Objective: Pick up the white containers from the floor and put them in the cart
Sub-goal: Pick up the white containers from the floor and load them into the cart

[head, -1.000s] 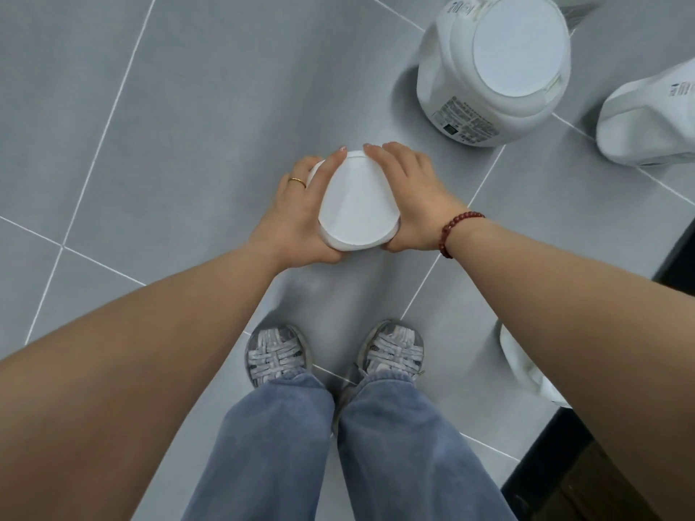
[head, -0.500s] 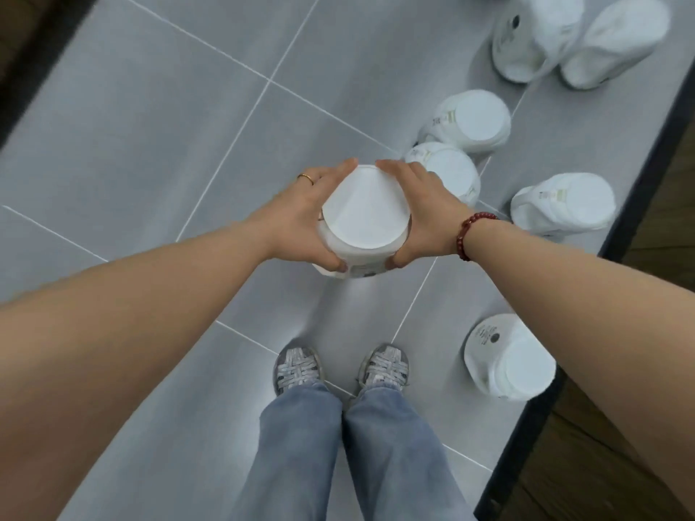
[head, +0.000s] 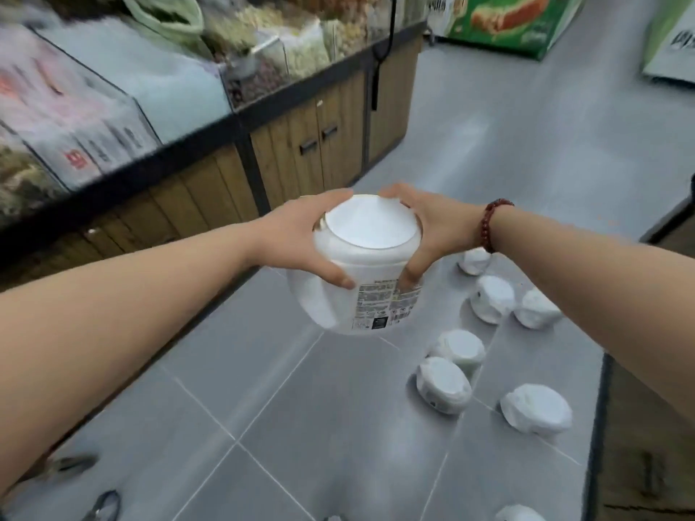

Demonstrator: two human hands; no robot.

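White plastic container (head: 370,257): held clear of the grey floor (head: 301,426), lid up, axis near upright. Left hand (head: 297,238) and right hand (head: 438,235) curl round opposite sides, equally near. Spare containers (head: 443,385) lie below, to the right. Cart not in view.
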